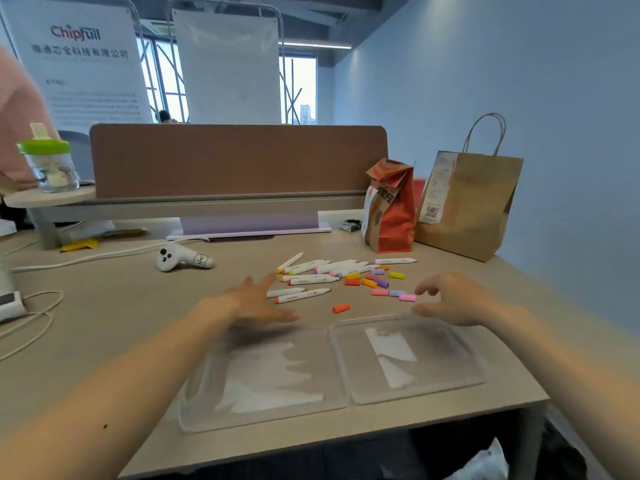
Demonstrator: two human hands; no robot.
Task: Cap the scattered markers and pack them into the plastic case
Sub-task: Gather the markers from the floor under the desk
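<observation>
Your left hand (252,301) and right hand (453,301) hover empty, fingers loose, above the open plastic case (341,368) at the desk (121,306) near edge, likely poised for the markers (311,279) and caps (379,292) scattered mid-desk.

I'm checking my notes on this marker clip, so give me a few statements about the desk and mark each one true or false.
The plastic case lies open with no markers inside. True.
Every marker already has its cap on. False: loose caps, such as the orange cap, lie on the desk.
The left hand grips a marker. False: its fingers are straight and hold nothing.
A brown paper bag stands beside a red bag at the desk's far right. True.
</observation>
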